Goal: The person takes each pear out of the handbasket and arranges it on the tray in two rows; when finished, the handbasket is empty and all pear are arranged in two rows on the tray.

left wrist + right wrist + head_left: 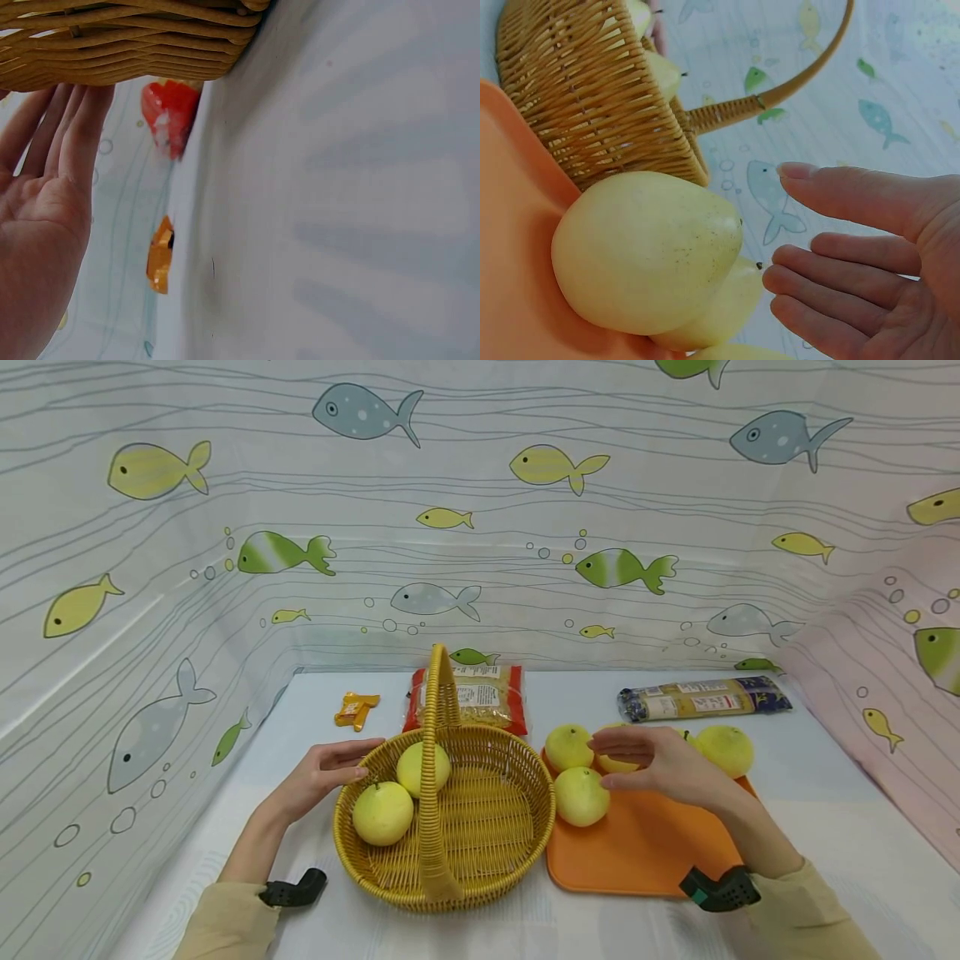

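Note:
A wicker basket [487, 893] with a tall arched handle stands in the middle, with two round yellow pears inside, one in front [382, 814] and one partly behind the handle [412, 768]. My left hand [318, 777] rests against the basket's left rim, its fingers extended along the outside, as the left wrist view also shows. To the right, my right hand [660, 764] hovers over the orange tray [637, 860]. Its fingers are extended and hold nothing. Closest to its thumb is a pear [582, 797] beside the basket; in the right wrist view this pear [645, 251] sits just off the fingertips.
More pears lie along the tray's back edge, one at the left [568, 747] and one at the right [726, 750]. Behind the basket is a red-edged clear food packet [476, 693]. A long dark-ended packet [705, 698] lies back right, small orange wrappers [356, 710] back left.

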### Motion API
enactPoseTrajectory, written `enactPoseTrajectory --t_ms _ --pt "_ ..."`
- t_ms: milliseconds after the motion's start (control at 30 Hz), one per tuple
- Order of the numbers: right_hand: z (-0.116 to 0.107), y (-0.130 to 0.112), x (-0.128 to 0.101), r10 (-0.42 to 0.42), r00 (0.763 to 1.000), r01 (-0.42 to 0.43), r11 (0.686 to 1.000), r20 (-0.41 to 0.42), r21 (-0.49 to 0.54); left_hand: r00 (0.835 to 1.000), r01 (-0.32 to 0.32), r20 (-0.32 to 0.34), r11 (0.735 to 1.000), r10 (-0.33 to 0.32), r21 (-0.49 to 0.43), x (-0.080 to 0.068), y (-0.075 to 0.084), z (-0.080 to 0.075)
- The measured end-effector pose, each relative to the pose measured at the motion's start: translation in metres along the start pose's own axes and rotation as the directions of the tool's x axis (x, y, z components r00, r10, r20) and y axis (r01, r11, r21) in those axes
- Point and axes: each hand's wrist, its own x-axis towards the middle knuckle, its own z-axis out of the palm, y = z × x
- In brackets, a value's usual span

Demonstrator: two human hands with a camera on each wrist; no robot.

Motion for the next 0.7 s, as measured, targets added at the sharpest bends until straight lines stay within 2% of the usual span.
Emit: enactPoseTrajectory --t_ms 400,700 --pt "0.011 -0.008 0.002 0.008 0.997 -0.005 0.999 -0.071 0.047 1.0 -0.009 0.007 1.0 0.009 -0.003 0.0 -0.001 -0.001" --pt "0.021 -0.012 0.003 -0.019 0.993 0.026 0.998 -0.115 0.061 1.0 -0.008 0.003 1.0 0.008 0.006 0.0 -0.001 -0.001"
